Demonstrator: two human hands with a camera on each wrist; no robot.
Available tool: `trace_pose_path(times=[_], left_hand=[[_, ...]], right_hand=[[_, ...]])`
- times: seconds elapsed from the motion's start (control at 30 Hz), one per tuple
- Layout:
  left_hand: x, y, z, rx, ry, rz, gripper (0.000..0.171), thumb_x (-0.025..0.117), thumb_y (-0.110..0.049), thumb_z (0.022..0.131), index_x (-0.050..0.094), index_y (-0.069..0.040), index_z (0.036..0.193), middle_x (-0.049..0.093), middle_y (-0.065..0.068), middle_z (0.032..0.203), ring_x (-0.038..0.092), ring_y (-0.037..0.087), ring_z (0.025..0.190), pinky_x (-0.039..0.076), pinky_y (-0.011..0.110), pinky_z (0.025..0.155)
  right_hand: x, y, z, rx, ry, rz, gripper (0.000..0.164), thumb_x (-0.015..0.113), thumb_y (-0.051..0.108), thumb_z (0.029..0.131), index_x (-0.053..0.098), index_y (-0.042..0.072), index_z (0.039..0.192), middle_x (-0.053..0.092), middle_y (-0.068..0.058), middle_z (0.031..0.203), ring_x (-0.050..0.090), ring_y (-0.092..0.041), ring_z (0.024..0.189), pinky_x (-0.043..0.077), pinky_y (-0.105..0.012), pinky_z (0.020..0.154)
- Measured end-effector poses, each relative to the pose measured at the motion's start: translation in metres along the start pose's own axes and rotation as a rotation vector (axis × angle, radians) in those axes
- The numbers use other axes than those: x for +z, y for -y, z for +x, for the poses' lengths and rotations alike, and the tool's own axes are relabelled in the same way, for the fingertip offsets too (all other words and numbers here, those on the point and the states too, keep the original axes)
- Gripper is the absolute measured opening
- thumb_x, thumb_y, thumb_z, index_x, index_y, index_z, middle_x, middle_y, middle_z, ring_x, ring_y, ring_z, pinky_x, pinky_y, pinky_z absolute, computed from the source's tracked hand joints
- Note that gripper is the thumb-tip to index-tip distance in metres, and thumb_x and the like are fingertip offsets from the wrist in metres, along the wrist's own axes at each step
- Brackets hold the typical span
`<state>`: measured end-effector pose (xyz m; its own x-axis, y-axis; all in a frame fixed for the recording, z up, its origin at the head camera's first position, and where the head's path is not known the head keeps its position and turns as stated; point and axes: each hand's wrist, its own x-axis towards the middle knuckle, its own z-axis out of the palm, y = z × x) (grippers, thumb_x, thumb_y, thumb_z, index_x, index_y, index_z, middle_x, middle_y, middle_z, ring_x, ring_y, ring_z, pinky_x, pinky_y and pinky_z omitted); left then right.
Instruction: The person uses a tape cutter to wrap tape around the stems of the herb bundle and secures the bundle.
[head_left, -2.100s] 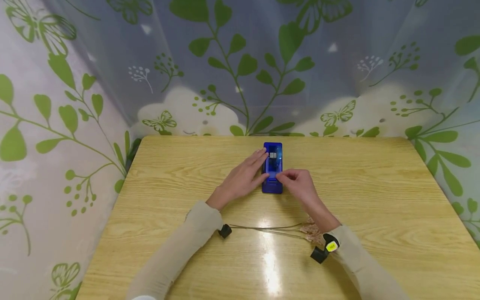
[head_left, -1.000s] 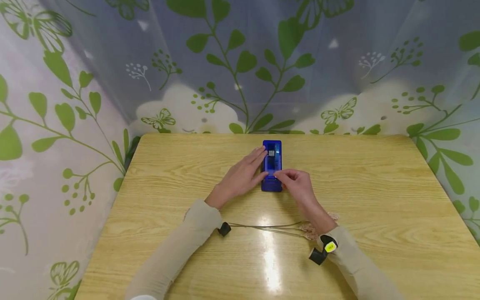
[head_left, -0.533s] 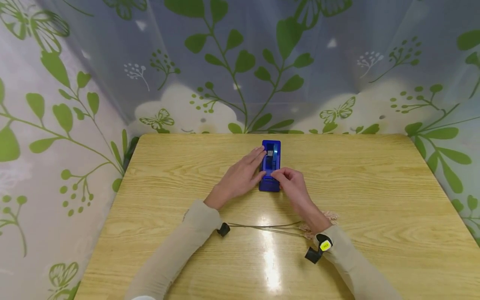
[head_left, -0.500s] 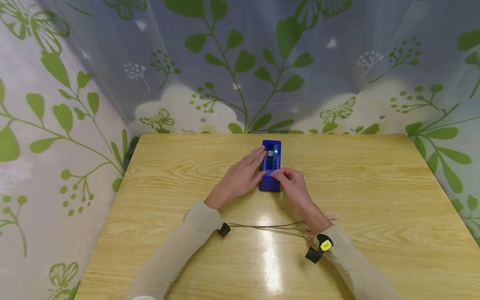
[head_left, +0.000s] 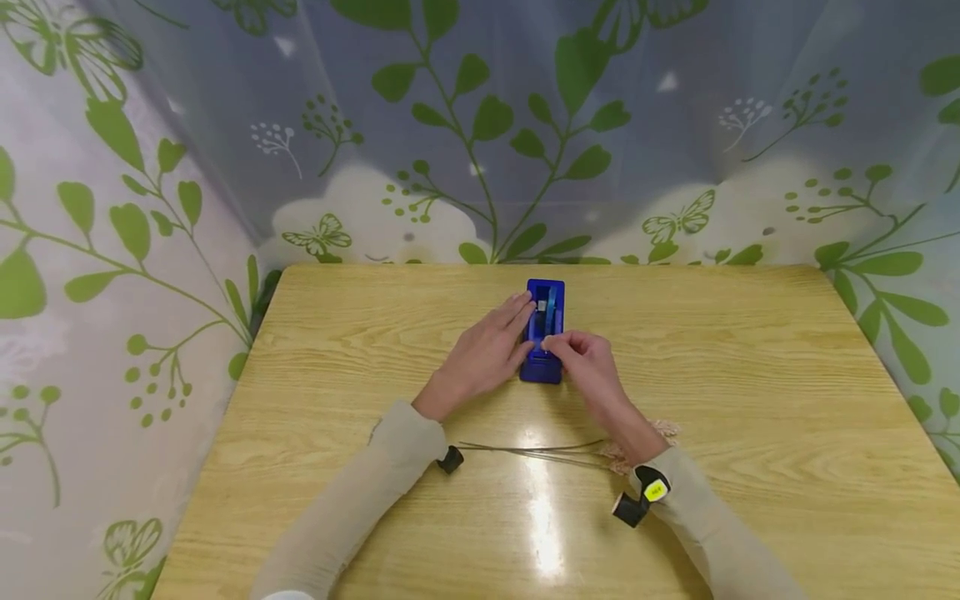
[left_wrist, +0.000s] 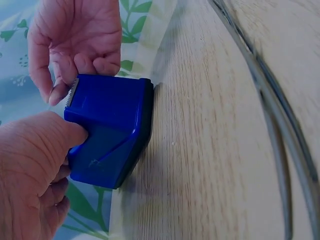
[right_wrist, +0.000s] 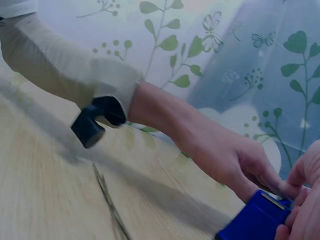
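Note:
A blue tape dispenser (head_left: 540, 372) stands near the table's far edge. Its toothed metal cutter (left_wrist: 71, 93) faces the right fingertips in the left wrist view. My left hand (head_left: 483, 354) holds the dispenser along its left side, with the thumb on the near part. My right hand (head_left: 592, 362) pinches with thumb and forefinger at the dispenser's opening, apparently on the tape's end, which is too small to make out clearly. Inside the opening shows a shiny bluish strip (head_left: 551, 308) and a small pale piece (head_left: 541, 306). Seen from the right wrist, fingers hide part of the dispenser (right_wrist: 255, 220).
Several thin stems (head_left: 532, 451) lie across the table nearer the body, their pink dried flower heads (head_left: 617, 457) partly under the right forearm. Black wrist cameras (head_left: 450, 460) hang from both sleeves. A leaf-patterned curtain (head_left: 480, 125) borders the wooden table (head_left: 360, 333).
My right fingertips have shifted slightly inward over the dispenser's opening while still pinching. The shiny strip inside looks narrower than before. My left hand stays in place on the dispenser.

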<state>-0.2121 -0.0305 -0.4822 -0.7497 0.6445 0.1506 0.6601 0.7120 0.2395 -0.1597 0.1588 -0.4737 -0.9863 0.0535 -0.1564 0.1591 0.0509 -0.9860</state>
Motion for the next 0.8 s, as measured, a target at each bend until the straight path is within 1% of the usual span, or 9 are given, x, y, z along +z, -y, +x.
trace_pose_path(times=[0.03,0.13,0.23,0.3,0.4,0.5,0.6,0.8], left_hand=[[0.0,0.0,0.0,0.002,-0.002,0.001,0.065,0.053,-0.031,0.11,0.029,-0.001,0.163,0.024,0.014,0.171,0.024,0.03,0.158,0.026,0.04,0.126],[0.0,0.0,0.0,0.012,-0.004,0.003,0.065,0.052,-0.031,0.111,0.029,0.0,0.162,0.024,0.015,0.171,0.025,0.031,0.157,0.027,0.041,0.126],[0.0,0.001,0.0,0.017,-0.002,0.009,0.064,0.05,-0.032,0.111,0.029,0.0,0.162,0.024,0.016,0.171,0.025,0.031,0.157,0.028,0.043,0.126],[0.0,0.001,0.0,0.015,0.0,0.006,0.065,0.05,-0.033,0.111,0.029,0.0,0.163,0.024,0.016,0.171,0.025,0.031,0.157,0.027,0.043,0.126],[0.0,0.001,0.001,0.01,0.0,-0.012,0.065,0.052,-0.032,0.111,0.029,0.0,0.163,0.024,0.015,0.171,0.025,0.032,0.157,0.027,0.043,0.126],[0.0,0.001,0.001,0.01,-0.005,-0.023,0.065,0.053,-0.031,0.111,0.029,0.0,0.163,0.024,0.015,0.171,0.025,0.032,0.157,0.027,0.043,0.126],[0.0,0.0,0.0,0.007,-0.011,-0.03,0.064,0.052,-0.032,0.111,0.03,0.0,0.162,0.023,0.015,0.171,0.024,0.031,0.158,0.026,0.042,0.126],[0.0,0.0,0.0,0.007,-0.015,-0.048,0.063,0.052,-0.032,0.111,0.032,0.0,0.162,0.023,0.014,0.172,0.023,0.029,0.158,0.025,0.04,0.127]], right_hand=[[0.002,0.001,-0.002,0.0,-0.016,-0.016,0.024,0.069,0.019,0.1,0.07,-0.003,0.092,0.058,0.007,0.073,0.048,-0.011,0.071,0.041,-0.023,0.062],[0.007,0.003,-0.009,0.005,-0.062,-0.061,0.026,0.068,0.019,0.1,0.071,-0.005,0.091,0.056,0.006,0.074,0.046,-0.01,0.072,0.036,-0.024,0.062],[0.011,0.002,-0.016,0.018,-0.094,-0.077,0.026,0.068,0.02,0.1,0.071,-0.005,0.093,0.058,0.006,0.077,0.046,-0.011,0.075,0.036,-0.024,0.065],[0.013,-0.001,-0.021,0.033,-0.101,-0.071,0.027,0.068,0.02,0.1,0.07,-0.006,0.093,0.056,0.007,0.075,0.046,-0.011,0.075,0.036,-0.025,0.066],[0.014,-0.004,-0.028,0.056,-0.094,-0.041,0.026,0.067,0.019,0.1,0.068,-0.006,0.093,0.049,0.006,0.068,0.044,-0.012,0.069,0.035,-0.025,0.063],[0.015,-0.008,-0.035,0.064,-0.089,-0.002,0.025,0.067,0.019,0.099,0.065,-0.004,0.088,0.044,0.006,0.063,0.043,-0.013,0.064,0.035,-0.025,0.059],[0.015,-0.013,-0.04,0.067,-0.087,0.034,0.025,0.066,0.018,0.099,0.063,-0.003,0.087,0.044,0.005,0.063,0.043,-0.016,0.064,0.035,-0.026,0.06],[0.015,-0.022,-0.049,0.076,-0.077,0.079,0.025,0.064,0.015,0.099,0.057,-0.005,0.086,0.048,-0.005,0.066,0.042,-0.021,0.062,0.037,-0.029,0.06]])
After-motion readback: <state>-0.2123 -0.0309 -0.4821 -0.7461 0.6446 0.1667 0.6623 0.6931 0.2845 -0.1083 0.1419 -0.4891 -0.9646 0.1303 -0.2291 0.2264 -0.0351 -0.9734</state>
